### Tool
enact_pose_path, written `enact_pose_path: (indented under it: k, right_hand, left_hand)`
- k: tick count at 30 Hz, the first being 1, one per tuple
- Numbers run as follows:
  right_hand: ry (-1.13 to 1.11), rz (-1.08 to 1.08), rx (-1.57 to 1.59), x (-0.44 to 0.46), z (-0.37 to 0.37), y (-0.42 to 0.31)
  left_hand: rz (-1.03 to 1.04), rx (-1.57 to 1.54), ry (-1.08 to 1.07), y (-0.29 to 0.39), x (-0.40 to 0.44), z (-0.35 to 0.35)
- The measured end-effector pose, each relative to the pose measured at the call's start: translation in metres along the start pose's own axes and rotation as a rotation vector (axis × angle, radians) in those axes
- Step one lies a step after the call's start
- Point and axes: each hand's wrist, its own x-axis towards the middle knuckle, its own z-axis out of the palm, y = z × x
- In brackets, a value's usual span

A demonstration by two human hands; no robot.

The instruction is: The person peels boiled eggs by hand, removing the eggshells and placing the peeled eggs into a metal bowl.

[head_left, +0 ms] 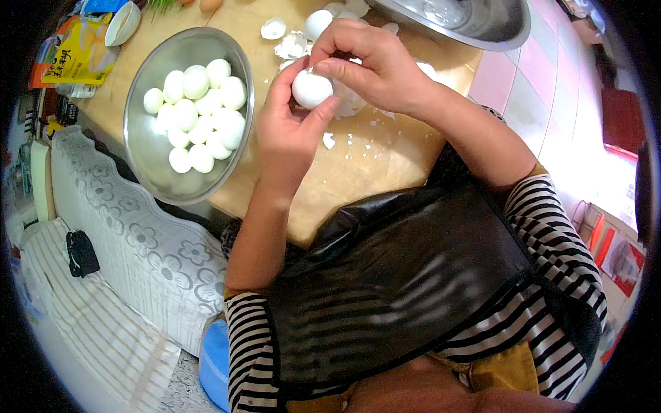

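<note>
My left hand is closed around a white egg, with the thumb on its lower right side. Just above it, my right hand bends over the egg's top, thumb and forefinger pinched at what looks like a bit of eggshell, mostly hidden by the fingers. Broken eggshells lie on the table behind and under the hands, and small white flakes are scattered nearer to me. Another white egg rests among the shells. To the left, a steel bowl holds many smooth peeled eggs.
A large metal basin stands at the wooden table's far right edge. At the far left are a small white bowl and a yellow packet. A cloth-covered sofa borders the left side.
</note>
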Motion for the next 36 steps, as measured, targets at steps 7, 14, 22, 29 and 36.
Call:
enact_pose_path:
  k: [7,14,22,29,36]
  right_hand:
    - [0.078,0.104,-0.078,0.000,0.002,0.006]
    - [0.205,0.209,-0.211,0.007,-0.011,0.017]
    - [0.157,0.078,-0.331,0.005,-0.018,0.023]
    - [0.023,0.234,-0.194,-0.001,-0.013,-0.001]
    - [-0.018,0.104,-0.123,-0.008,0.006,-0.009]
  left_hand:
    - [-0.045,-0.041,-0.056,0.000,0.000,0.003]
    - [-0.028,-0.096,-0.041,-0.008,0.000,0.003]
    - [-0.028,-0.228,-0.008,-0.002,0.002,0.001]
    - [-0.054,-0.328,0.000,-0.001,0.003,0.001]
    - [-0.037,-0.310,0.022,-0.004,0.002,0.002]
